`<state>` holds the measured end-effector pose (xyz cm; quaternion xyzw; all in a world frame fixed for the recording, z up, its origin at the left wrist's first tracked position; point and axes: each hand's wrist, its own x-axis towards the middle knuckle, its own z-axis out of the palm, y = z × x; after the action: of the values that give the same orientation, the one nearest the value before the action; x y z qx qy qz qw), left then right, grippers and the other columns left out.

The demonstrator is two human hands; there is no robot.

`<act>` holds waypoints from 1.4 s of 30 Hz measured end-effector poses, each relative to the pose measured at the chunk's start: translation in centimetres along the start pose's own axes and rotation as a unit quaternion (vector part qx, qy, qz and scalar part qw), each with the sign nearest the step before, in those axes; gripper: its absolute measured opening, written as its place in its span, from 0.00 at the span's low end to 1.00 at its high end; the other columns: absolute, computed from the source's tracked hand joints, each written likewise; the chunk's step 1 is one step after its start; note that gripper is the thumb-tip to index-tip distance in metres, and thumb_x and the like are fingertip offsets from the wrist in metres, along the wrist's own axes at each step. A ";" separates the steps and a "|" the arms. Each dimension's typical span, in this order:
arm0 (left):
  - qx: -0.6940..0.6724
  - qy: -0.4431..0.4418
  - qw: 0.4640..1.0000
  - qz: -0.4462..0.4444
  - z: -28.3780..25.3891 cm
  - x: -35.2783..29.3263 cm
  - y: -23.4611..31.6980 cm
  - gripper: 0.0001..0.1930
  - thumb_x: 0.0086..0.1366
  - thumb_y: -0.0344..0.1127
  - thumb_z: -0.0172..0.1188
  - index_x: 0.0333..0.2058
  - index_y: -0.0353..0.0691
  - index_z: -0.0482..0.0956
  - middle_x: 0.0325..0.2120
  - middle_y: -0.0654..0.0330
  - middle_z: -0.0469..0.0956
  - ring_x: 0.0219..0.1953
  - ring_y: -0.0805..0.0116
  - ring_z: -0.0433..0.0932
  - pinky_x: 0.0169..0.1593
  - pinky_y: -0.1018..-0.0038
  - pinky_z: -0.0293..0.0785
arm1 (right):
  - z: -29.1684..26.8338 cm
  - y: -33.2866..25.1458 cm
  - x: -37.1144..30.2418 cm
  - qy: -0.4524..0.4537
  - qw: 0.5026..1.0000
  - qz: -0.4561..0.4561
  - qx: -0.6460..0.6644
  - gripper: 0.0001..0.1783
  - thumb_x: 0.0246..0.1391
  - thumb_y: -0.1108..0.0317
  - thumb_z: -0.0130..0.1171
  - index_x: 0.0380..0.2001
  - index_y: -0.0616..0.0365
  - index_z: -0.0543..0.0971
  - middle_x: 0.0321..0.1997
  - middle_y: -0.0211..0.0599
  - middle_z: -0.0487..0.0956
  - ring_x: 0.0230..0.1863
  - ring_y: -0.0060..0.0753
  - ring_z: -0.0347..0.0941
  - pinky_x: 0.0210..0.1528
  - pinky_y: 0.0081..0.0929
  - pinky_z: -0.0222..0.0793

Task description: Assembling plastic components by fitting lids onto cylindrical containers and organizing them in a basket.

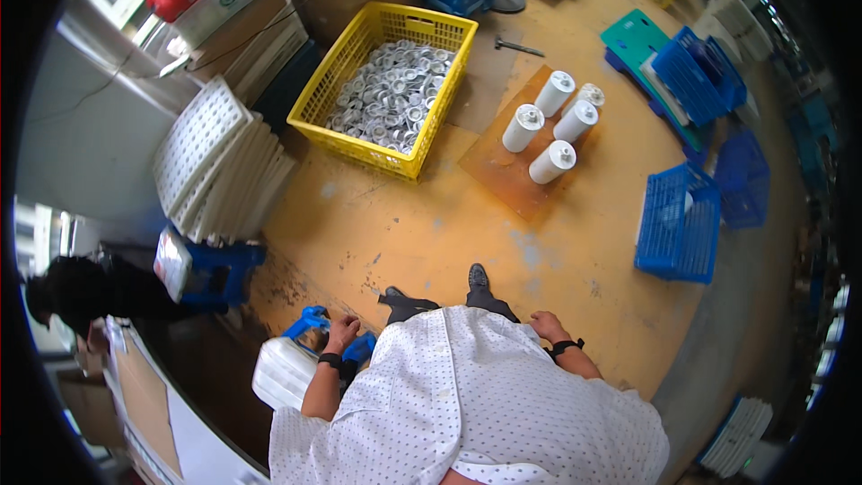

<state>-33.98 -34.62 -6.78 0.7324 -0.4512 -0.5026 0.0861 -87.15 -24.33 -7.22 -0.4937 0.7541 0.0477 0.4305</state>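
Note:
My left hand (343,332) hangs beside my body, its fingers loosely bent and apart, with nothing seen in it. Right behind it is a low blue stool (310,320) bearing a white padded bundle (283,374); whether the hand touches the stool is unclear. On the other side my right hand (549,326) hangs by my hip over the floor, fingers loose and holding nothing visible. Both wrists wear black bands. Ahead of me, several white cylindrical canisters (551,163) stand upright on an orange-brown sheet (525,205). A yellow crate (359,151) holds many small silvery-white ring-shaped parts (395,94).
Perforated white sheets (202,157) lean in a stack at left, near another blue stool (224,271) and a person in dark clothes (117,286). Blue baskets (678,224) and a green board (633,40) are at right. A hammer-like tool (519,47) lies beyond the crate.

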 end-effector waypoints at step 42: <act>-0.155 0.178 0.962 -0.134 -0.9 15.8 23.3 0.12 0.51 0.38 0.54 0.32 0.37 0.76 0.29 0.51 0.77 0.34 0.56 0.76 0.39 0.67 0.71 | -25.0 -42.5 50.0 -0.153 0.902 -0.351 -0.202 0.34 0.36 0.61 0.64 0.48 0.66 0.69 0.37 0.52 0.76 0.40 0.45 0.73 0.43 0.34 0.68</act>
<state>-45.29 -60.16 -3.26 0.8412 -0.2430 -0.4351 0.2097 -75.88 -93.49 -11.40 -0.7891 0.4311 0.1198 0.4208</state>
